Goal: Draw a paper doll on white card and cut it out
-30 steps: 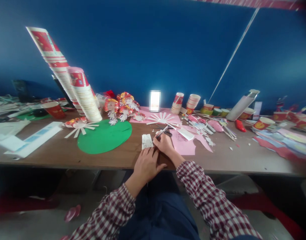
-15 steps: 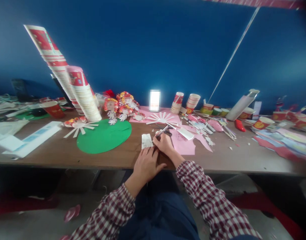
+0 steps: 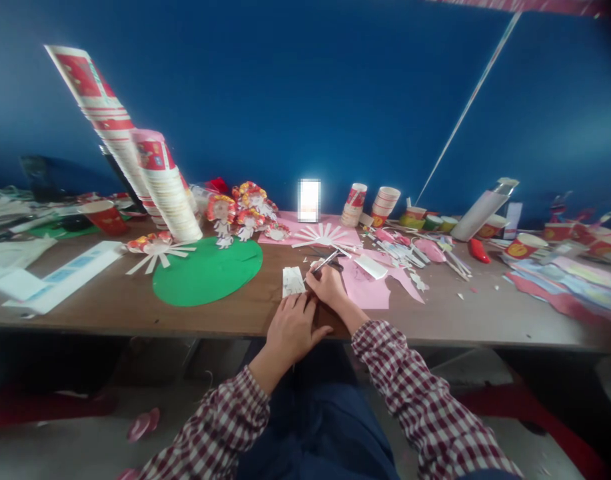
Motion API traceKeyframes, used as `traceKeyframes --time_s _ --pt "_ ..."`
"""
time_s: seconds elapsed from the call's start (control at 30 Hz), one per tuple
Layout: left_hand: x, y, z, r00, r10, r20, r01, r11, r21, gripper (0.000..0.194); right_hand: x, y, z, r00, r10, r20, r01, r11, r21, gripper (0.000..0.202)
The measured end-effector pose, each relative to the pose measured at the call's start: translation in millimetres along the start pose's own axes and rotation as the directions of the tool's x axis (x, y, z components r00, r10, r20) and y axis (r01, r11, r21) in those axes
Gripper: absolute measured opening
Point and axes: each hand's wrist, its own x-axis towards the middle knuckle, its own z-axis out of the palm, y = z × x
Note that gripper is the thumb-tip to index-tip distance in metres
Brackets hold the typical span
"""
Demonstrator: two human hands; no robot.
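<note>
A small white piece of paper (image 3: 292, 281) with faint dark lines lies on the wooden table (image 3: 225, 320) near its front edge. My left hand (image 3: 292, 327) lies flat with its fingers stretched out, the fingertips on the paper's lower edge. Pinched in my right hand (image 3: 328, 285) is a pen (image 3: 326, 261), slanting up to the right, its tip hidden or too small to make out by the paper's right side. Just right of that hand lies a pink sheet (image 3: 368, 287) with a folded white piece (image 3: 371, 267) on it.
A green paper oval (image 3: 208, 273) lies to the left, beside tall stacks of paper cups (image 3: 172, 200). Behind my hands is a fan of white strips (image 3: 325, 237). Paper scraps, more cups (image 3: 385, 203) and a red object (image 3: 479, 251) lie to the right.
</note>
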Motion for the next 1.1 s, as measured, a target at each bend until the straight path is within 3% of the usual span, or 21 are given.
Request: traceKeyframes --time_s 1.1 --pt "0.3 0.2 -1.0 1.000 0.003 -0.010 -0.003 1.000 -0.004 0.060 -1.3 -5.4 -3.1 0.999 0.032 0.032 -0.031 0.999 -0.012 0.010"
